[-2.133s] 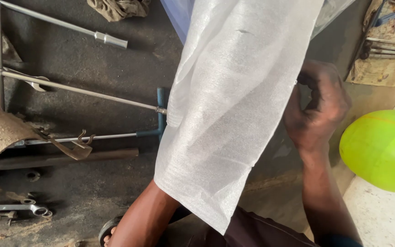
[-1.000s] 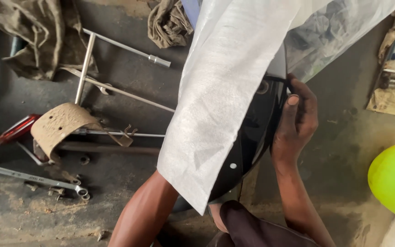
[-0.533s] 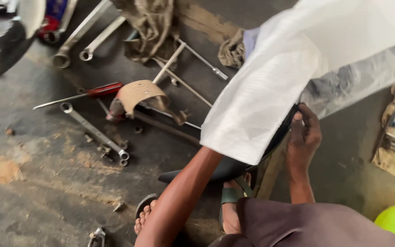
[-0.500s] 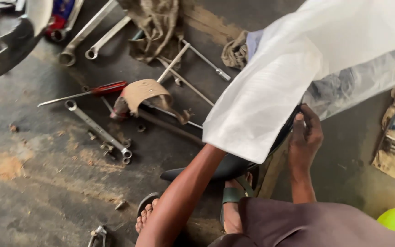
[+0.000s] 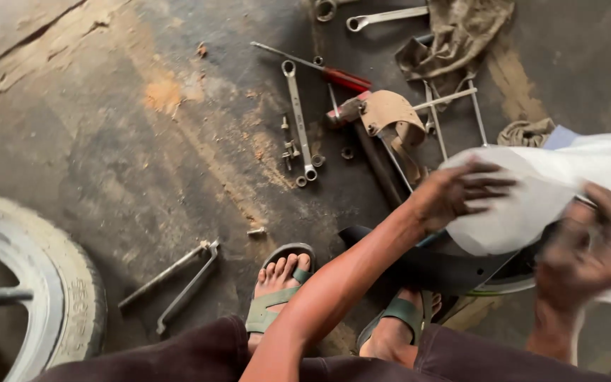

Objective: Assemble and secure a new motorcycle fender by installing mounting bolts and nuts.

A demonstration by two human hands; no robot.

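Note:
My left hand (image 5: 457,192) lies with fingers spread on a white woven sack (image 5: 532,205) at the right. The sack covers a black curved part (image 5: 426,265) that sticks out below it, above my sandalled feet. My right hand (image 5: 592,244), blurred, presses on the sack's right side; whether it grips the sack or the part under it is unclear.
Wrenches (image 5: 298,117), a red-handled screwdriver (image 5: 334,74), small nuts, metal rods and a tan curved piece (image 5: 390,113) lie on the dirty concrete floor. A rag (image 5: 454,35) lies at the top. A tyre (image 5: 30,283) fills the lower left corner; a metal bar (image 5: 178,286) lies beside it.
The view has swung left and down, bringing the tyre and bare floor into sight. My left hand came out from under the sack onto its top. The sack sits lower over the black part.

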